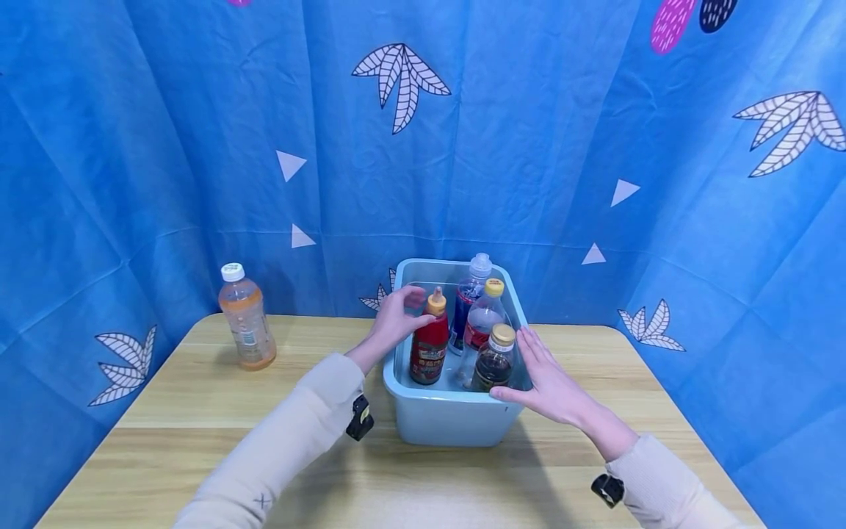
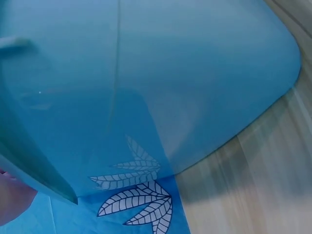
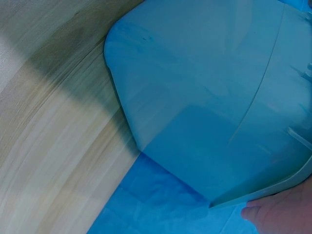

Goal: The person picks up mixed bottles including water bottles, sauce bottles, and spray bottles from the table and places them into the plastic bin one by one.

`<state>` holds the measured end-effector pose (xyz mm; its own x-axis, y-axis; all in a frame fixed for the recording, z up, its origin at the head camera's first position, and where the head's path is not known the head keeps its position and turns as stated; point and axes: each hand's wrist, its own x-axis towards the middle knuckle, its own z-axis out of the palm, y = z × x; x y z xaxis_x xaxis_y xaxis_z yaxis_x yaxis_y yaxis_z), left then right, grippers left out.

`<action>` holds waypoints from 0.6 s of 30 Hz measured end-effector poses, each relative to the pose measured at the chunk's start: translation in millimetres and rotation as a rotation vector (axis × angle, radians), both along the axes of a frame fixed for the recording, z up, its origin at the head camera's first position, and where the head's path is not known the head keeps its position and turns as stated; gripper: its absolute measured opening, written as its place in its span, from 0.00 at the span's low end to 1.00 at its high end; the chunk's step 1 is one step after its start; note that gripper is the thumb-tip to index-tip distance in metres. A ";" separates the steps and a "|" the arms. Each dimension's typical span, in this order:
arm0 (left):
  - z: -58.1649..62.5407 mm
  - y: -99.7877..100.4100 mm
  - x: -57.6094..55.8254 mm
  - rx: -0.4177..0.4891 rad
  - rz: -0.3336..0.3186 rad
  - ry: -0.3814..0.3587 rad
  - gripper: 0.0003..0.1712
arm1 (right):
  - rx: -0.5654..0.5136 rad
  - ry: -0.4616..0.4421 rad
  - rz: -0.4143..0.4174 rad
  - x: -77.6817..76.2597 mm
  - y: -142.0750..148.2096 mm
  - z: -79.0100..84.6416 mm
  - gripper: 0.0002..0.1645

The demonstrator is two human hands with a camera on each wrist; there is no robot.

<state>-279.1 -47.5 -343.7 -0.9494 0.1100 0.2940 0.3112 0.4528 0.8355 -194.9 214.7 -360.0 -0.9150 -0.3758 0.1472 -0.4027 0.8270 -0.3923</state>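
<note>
My left hand [image 1: 396, 316] reaches over the left rim of a light blue plastic bin [image 1: 456, 422], fingers loosely curved and thumb beside the shoulder of a red ketchup bottle [image 1: 428, 353] with an orange cap. On the bin's right side, my right hand [image 1: 545, 382] rests along the rim, fingers straight and thumb at the front corner. Near that thumb stands a bottle of dark liquid [image 1: 494, 367] with a gold cap. Behind it are a clear bottle [image 1: 485, 316] with a yellow cap and a blue-labelled bottle [image 1: 468, 297]. Both wrist views mostly show the bin's outer walls.
A bottle with a white cap and orange drink [image 1: 247, 319] stands at the table's back left. The bin sits on a light wooden table [image 1: 317, 455]. Blue patterned curtain [image 1: 529, 147] hangs behind and along both sides.
</note>
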 end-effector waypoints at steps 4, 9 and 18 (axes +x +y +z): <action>0.4 -4.8 5.1 0.044 0.016 0.033 0.21 | -0.004 -0.002 0.001 -0.3 0.6 -0.7 0.61; 3.1 -11.3 11.3 0.071 0.034 0.056 0.17 | -0.008 0.000 -0.002 -0.4 1.4 -0.7 0.62; 3.1 -25.1 20.4 0.107 0.010 0.071 0.16 | 0.003 -0.005 -0.005 -0.9 1.1 -0.7 0.63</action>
<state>-258.7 -72.7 -340.7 -0.9267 0.0653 0.3701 0.3673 0.3654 0.8553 -195.9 215.8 -360.6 -0.9175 -0.3717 0.1416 -0.3968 0.8302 -0.3916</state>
